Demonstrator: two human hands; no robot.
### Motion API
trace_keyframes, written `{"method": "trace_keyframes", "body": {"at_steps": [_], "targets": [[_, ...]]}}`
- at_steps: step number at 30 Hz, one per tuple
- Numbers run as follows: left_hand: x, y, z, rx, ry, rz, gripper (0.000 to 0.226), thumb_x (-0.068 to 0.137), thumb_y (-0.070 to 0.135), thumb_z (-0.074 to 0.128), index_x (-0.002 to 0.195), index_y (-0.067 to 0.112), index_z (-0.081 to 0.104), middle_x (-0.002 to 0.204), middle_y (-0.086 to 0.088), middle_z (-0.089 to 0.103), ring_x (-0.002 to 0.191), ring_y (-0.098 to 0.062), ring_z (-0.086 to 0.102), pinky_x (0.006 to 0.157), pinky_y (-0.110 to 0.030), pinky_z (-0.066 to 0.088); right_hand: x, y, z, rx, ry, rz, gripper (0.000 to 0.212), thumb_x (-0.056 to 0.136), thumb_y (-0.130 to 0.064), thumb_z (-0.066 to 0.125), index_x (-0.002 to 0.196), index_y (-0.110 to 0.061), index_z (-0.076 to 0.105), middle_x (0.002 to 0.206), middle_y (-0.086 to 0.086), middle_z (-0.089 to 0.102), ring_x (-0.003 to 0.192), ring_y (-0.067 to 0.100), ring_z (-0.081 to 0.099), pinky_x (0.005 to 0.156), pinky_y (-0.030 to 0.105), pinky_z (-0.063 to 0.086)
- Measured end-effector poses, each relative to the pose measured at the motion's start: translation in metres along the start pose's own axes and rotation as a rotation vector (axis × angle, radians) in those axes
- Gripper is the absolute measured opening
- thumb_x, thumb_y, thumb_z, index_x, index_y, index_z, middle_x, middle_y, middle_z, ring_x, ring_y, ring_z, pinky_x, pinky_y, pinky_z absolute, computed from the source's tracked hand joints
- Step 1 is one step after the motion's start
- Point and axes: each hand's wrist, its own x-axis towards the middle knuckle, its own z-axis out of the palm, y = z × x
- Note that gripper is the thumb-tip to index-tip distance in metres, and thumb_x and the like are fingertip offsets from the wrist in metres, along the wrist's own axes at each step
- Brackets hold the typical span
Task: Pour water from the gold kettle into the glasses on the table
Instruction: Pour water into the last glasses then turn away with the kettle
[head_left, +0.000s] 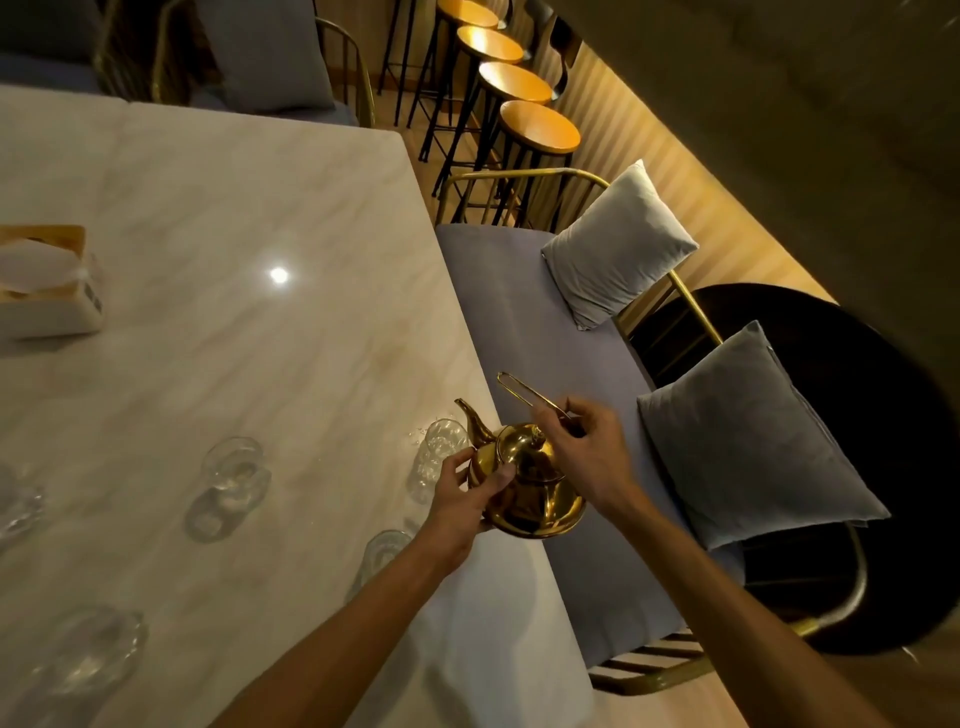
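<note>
The gold kettle (535, 488) is held above the table's right edge, its spout pointing up and left over a clear glass (436, 457). My right hand (587, 452) grips the kettle's thin wire handle, which sticks out up and left. My left hand (462, 499) holds the kettle's body on its left side, fingers curled against it. Another glass (228, 488) stands at the table's middle, one (382, 553) sits partly behind my left forearm, and more glasses (88, 654) stand at the lower left.
The marble table (234, 234) carries a tissue box (47, 280) at its left edge. A cushioned bench (519, 322) with two grey pillows (618, 244) runs along the right. Bar stools (540, 127) line the back, and a dark round table (831, 415) is far right.
</note>
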Motion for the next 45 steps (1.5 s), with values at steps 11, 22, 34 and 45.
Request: {"method": "trace_keyframes", "body": {"at_steps": [11,22,34,45], "targets": [[-0.066,0.055,-0.045,0.152,-0.057,0.181,0.074,0.079,0.029,0.081,0.141,0.030,0.041,0.137,0.002,0.049,0.117,-0.023,0.056,0.079,-0.029,0.060,-0.050,-0.066,0.021,0.160,0.167,-0.050,0.025,0.100,-0.031,0.060,0.082,-0.017,0.069,0.077,-0.001,0.068,0.077,0.006,0.066,0.069,0.025,0.055],[-0.129,0.083,-0.096,0.176,-0.017,0.302,0.078,0.072,0.033,0.086,0.138,0.034,0.045,0.142,0.002,0.048,0.119,-0.022,0.058,0.087,-0.038,0.061,-0.101,-0.116,0.052,0.243,0.145,-0.128,0.030,0.101,-0.033,0.058,0.086,-0.009,0.068,0.078,-0.001,0.069,0.078,0.012,0.067,0.068,0.024,0.057],[-0.210,0.074,-0.142,0.141,0.116,0.377,0.078,0.066,0.036,0.087,0.133,0.035,0.047,0.137,0.005,0.053,0.115,-0.019,0.062,0.086,-0.039,0.061,-0.150,-0.151,0.073,0.234,-0.181,-0.269,0.031,0.102,-0.029,0.056,0.080,-0.009,0.064,0.071,0.005,0.065,0.074,0.023,0.068,0.063,0.025,0.053],[-0.301,0.025,-0.229,0.091,0.296,0.400,0.077,0.070,0.037,0.086,0.137,0.030,0.048,0.138,0.003,0.054,0.116,-0.021,0.063,0.091,-0.046,0.059,-0.219,-0.179,0.145,0.294,-0.591,-0.300,0.039,0.102,-0.022,0.057,0.064,-0.014,0.063,0.058,0.000,0.051,0.058,0.011,0.050,0.061,0.028,0.044]]}}
